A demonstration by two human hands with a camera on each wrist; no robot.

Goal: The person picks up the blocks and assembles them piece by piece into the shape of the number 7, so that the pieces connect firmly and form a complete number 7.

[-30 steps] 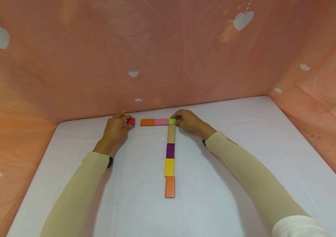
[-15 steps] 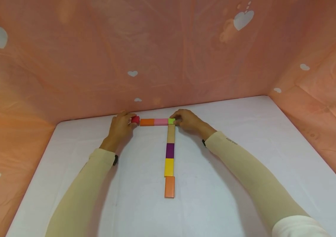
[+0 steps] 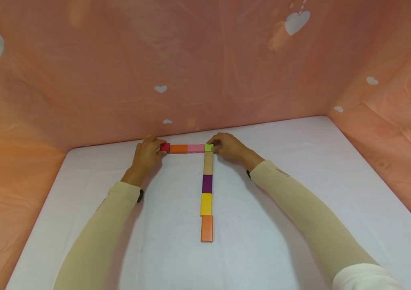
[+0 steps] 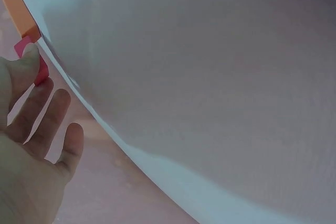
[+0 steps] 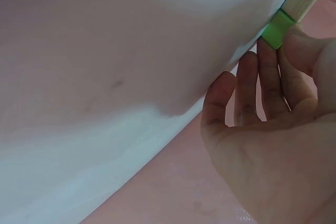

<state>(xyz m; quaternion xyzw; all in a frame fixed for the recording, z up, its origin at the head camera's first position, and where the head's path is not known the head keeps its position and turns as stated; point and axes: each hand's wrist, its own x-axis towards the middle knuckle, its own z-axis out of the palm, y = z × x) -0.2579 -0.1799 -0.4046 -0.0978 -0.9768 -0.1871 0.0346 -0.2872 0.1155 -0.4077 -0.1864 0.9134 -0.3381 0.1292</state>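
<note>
Thumb and fingers of my left hand [image 3: 147,156] pinch a small red block [image 3: 165,148], which meets the left end of an orange block [image 3: 178,149]. In the left wrist view the red block [image 4: 40,72] sits between thumb and fingertips. A pink block [image 3: 196,148] continues the row rightward to a small green block [image 3: 209,148]. My right hand [image 3: 231,148] holds that green block between thumb and fingers. Below it a column runs toward me: a plain wooden block [image 3: 208,163], a purple block [image 3: 207,184], a yellow block [image 3: 206,204] and a lighter orange block [image 3: 207,228].
All blocks lie on a white-covered table [image 3: 263,241]. An orange-pink curtain [image 3: 205,72] with white hearts stands close behind the row and along both sides. The lowest orange block sits slightly right of the yellow one.
My left hand has moved right with the red block, closing the gap to the orange block. The right hand stays at the green block.
</note>
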